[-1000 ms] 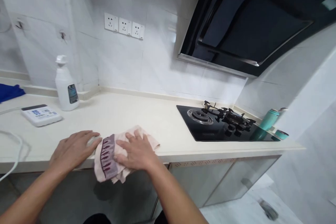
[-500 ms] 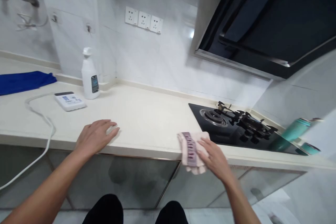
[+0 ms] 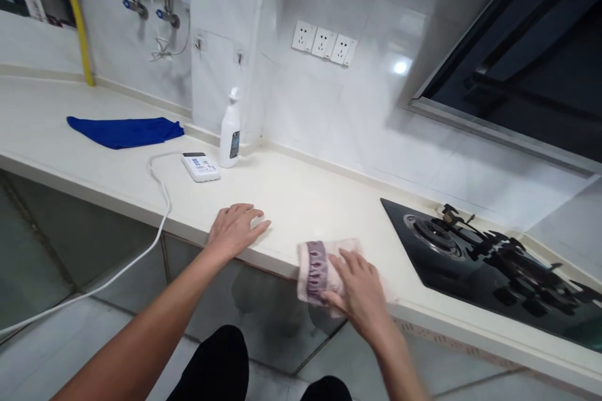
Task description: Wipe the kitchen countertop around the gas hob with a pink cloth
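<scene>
My left hand (image 3: 236, 229) rests on the cream countertop (image 3: 301, 200) near its front edge, fingers spread and holding nothing. To its right, my right hand (image 3: 357, 288) presses a pale pink towel (image 3: 308, 270) with a purple patterned band against the counter's front edge. Part of the towel hangs over that edge, and my palm hides some of it. Behind my left hand lies a white box-shaped device (image 3: 201, 167) with a white cable. A white spray bottle (image 3: 230, 135) stands upright beside the device.
A black glass gas hob (image 3: 437, 269) is set into the counter on the right, below a dark range hood (image 3: 531, 69). A blue cloth (image 3: 125, 132) lies at the left. The white cable (image 3: 165, 200) droops over the front edge. Wall sockets (image 3: 323, 43) are at the back.
The view has turned left, bringing the whole blue cloth and a yellow pipe into sight. My right hand and the towel have slid left along the edge, away from the hob, closer to my left hand.
</scene>
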Demonstrator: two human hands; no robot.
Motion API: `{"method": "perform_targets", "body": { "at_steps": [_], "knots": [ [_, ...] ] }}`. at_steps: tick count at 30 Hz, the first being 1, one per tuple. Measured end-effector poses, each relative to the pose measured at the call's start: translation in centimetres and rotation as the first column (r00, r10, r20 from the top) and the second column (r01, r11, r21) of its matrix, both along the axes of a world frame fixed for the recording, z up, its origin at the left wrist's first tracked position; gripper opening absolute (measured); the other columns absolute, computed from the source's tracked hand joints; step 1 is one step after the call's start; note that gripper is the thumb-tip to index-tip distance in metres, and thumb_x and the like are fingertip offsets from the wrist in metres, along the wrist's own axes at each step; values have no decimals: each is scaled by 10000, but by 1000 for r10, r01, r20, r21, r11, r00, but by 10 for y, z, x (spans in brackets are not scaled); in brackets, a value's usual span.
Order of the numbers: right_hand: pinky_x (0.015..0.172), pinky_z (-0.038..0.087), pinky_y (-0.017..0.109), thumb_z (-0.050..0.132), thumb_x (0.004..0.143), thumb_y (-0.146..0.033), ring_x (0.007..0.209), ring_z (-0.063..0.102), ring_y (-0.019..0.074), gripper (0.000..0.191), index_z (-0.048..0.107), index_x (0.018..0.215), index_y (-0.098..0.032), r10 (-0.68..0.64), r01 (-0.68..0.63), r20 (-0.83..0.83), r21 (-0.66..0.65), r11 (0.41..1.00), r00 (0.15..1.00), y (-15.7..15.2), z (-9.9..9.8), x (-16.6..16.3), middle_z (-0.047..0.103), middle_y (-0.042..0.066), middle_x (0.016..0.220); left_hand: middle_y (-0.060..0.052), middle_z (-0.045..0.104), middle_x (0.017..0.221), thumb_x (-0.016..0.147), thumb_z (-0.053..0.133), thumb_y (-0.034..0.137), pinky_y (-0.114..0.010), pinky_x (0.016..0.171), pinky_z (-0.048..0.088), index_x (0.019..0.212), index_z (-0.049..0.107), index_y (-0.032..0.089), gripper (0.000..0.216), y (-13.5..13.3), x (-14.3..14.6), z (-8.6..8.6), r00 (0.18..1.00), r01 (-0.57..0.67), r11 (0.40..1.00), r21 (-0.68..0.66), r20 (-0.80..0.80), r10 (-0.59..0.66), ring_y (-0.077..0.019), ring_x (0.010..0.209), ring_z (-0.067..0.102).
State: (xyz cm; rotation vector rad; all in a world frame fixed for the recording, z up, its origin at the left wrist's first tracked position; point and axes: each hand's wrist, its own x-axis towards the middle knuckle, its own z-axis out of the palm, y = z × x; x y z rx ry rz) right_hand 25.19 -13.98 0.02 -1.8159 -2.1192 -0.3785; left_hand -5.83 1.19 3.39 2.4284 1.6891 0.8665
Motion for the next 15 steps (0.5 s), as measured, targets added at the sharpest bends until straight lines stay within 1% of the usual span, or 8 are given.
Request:
{"method": "perform_targets", "body": {
  "at_steps": [3, 5, 8, 10, 12, 13, 14, 15],
  "knots": [
    [1085, 408, 712, 868, 807, -471, 1414, 465, 493, 777, 580, 1497, -262, 41, -39, 25, -76, 996, 999, 32, 8, -80, 534, 199, 1573, -113, 672, 1443, 974, 555, 537, -505, 1152, 436, 1210, 759, 274, 408, 2, -4, -2, 995, 25, 999, 48, 96, -29, -325, 1369, 587],
    [1116, 374, 746, 862, 819, -456, 1459, 415, 499, 841, 512, 1550, -231, 86, -85, 13, -107, 991, 996, 45, 11, -120, 486, 220, 1608, -119, 677, 1393, 985, 535, 517, -495, 1148, 464, 1186, 754, 258, 395, 1, -9, -1, 971, 72, 990, 118, 218, -97, -305, 1333, 607],
    [1158, 334, 755, 844, 827, -519, 1509, 355, 484, 894, 459, 1584, -240, 190, -200, -89, -114, 973, 978, 47, 17, -141, 445, 207, 1640, -117, 677, 1322, 1020, 492, 488, -467, 1166, 477, 1177, 735, 265, 365, -13, -16, -2, 907, 148, 953, 266, 347, -237, -274, 1328, 605],
    [1194, 354, 682, 773, 879, -569, 1525, 372, 414, 805, 476, 1570, -278, 310, -335, -219, -86, 938, 925, 42, 25, -126, 425, 162, 1659, -126, 662, 1367, 1029, 514, 497, -480, 1177, 469, 1232, 715, 275, 362, -27, -17, -4, 896, 247, 912, 326, 280, -343, -286, 1360, 585],
    [1196, 414, 552, 607, 995, -566, 1511, 428, 306, 603, 518, 1530, -302, 393, -415, -362, 18, 910, 846, 34, 36, -89, 430, 122, 1656, -152, 608, 1487, 992, 606, 549, -525, 1191, 446, 1325, 683, 279, 435, -39, -12, -8, 900, 373, 877, 304, 112, -422, -334, 1435, 528],
    [1184, 436, 502, 521, 1041, -544, 1491, 460, 266, 518, 550, 1497, -299, 396, -394, -408, 92, 914, 823, 31, 43, -63, 450, 116, 1639, -164, 558, 1558, 948, 672, 584, -554, 1202, 425, 1377, 658, 283, 524, -43, -7, -9, 897, 422, 866, 266, 15, -442, -365, 1484, 478],
    [1180, 440, 486, 449, 1069, -524, 1471, 484, 248, 469, 586, 1453, -291, 358, -314, -435, 171, 934, 826, 26, 49, -34, 488, 117, 1606, -172, 491, 1628, 889, 741, 616, -585, 1217, 393, 1432, 625, 289, 644, -46, -2, -9, 891, 454, 864, 217, -82, -447, -398, 1536, 408],
    [1200, 410, 515, 450, 1065, -523, 1457, 497, 260, 448, 625, 1398, -279, 289, -200, -421, 242, 949, 860, 22, 54, -1, 534, 126, 1560, -177, 420, 1684, 823, 805, 635, -617, 1233, 354, 1482, 586, 298, 772, -47, 5, -7, 882, 463, 872, 159, -174, -437, -431, 1579, 329]
  ]
}}
